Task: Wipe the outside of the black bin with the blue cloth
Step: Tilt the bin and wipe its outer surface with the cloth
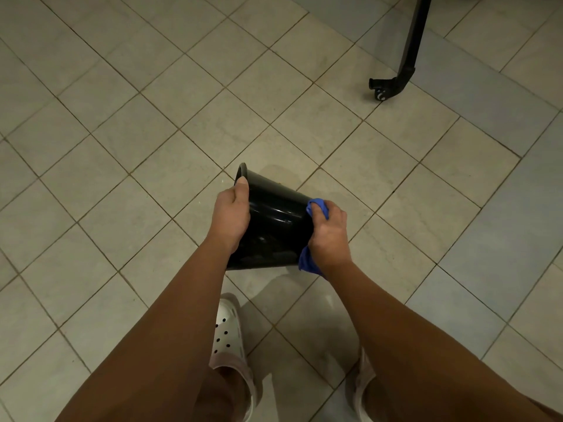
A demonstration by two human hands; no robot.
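Note:
A glossy black bin (274,223) is held above the tiled floor, tipped on its side with its open rim pointing left and away. My left hand (230,213) grips the rim end, thumb on the outer wall near the lip. My right hand (330,236) holds a bunched blue cloth (307,260) against the bin's base end on the right. Bits of cloth show above the fingers and below the wrist. The bin's inside and underside are hidden.
Beige floor tiles (122,117) spread all around. A black furniture leg with a caster foot (396,77) stands at the far right. My feet in white clogs (228,336) are directly below the bin.

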